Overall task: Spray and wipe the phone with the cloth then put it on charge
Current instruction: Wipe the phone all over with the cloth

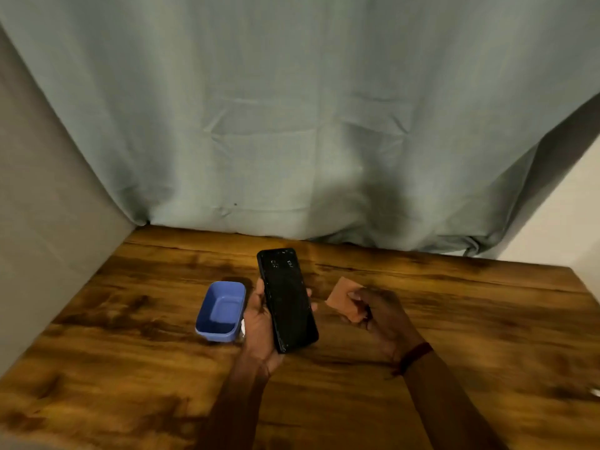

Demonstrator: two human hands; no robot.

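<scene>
A black phone with a dark, speckled screen is held above the wooden table, screen up and tilted slightly. My left hand grips it from below and along its left edge. To the right, my right hand pinches a small orange-brown cloth between thumb and fingers, a short gap away from the phone. A red band circles the right wrist. No spray bottle or charger is recognisable in view.
A small blue rectangular tub, nothing visible inside it, sits on the table just left of my left hand. A grey-green curtain hangs behind the table's far edge. A small pale object lies at the right border.
</scene>
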